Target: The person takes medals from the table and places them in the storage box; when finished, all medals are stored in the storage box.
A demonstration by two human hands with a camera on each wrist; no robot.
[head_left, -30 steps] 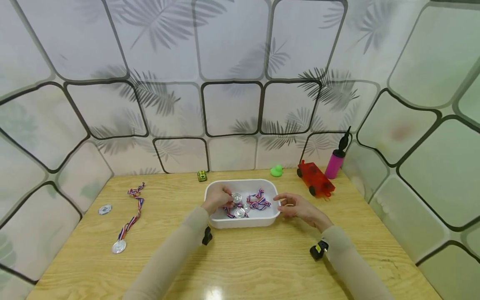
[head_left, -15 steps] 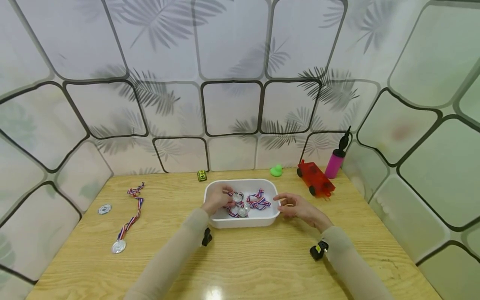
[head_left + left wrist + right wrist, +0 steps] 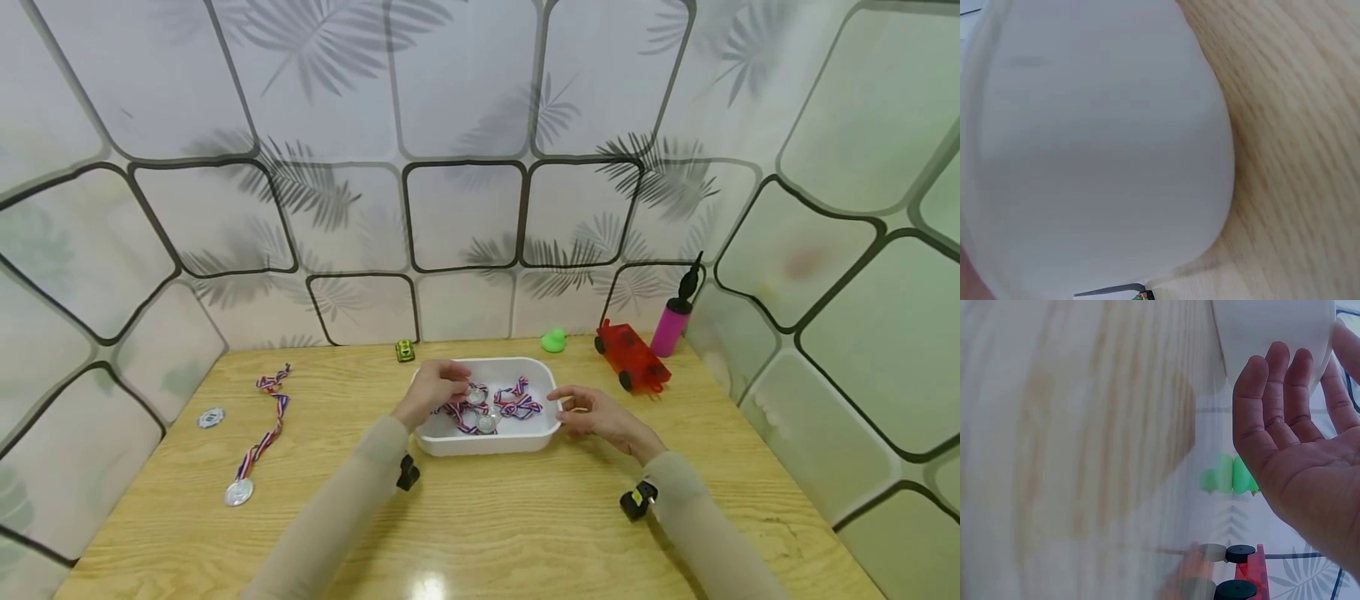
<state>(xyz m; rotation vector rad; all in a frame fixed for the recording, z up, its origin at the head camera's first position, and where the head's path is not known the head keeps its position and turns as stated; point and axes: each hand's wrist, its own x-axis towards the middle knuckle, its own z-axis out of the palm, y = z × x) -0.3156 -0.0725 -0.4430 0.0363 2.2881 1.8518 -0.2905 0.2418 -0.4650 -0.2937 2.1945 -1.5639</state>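
Observation:
In the head view, a white plastic tub (image 3: 483, 446) contains several silver medals (image 3: 486, 423) on red, white and blue ribbons (image 3: 519, 408). My left hand (image 3: 433, 392) is over the tub's left side, its fingertips right by a medal (image 3: 476, 395) and no medal seen in the fingers. Only the tub's outer wall (image 3: 1104, 144) fills most of the left wrist view. At the right end of the tub, my right hand (image 3: 596, 419) has its thumb and index fingertips at the rim. Its other fingers (image 3: 1275, 381) bend loosely with nothing in them in the right wrist view.
On the left lie a ribboned silver medal (image 3: 238, 492) and a round token (image 3: 211, 417). Behind the tub stand a small yellow toy car (image 3: 404, 351) and a green rubber duck (image 3: 553, 341). A red toy vehicle (image 3: 633, 360) and a pink pump-like cylinder (image 3: 670, 329) are at the back right.
My left hand has shifted slightly up and left, showing more ribbon in the tub. The medal near the tub's front moved a little right. My right hand stays put.

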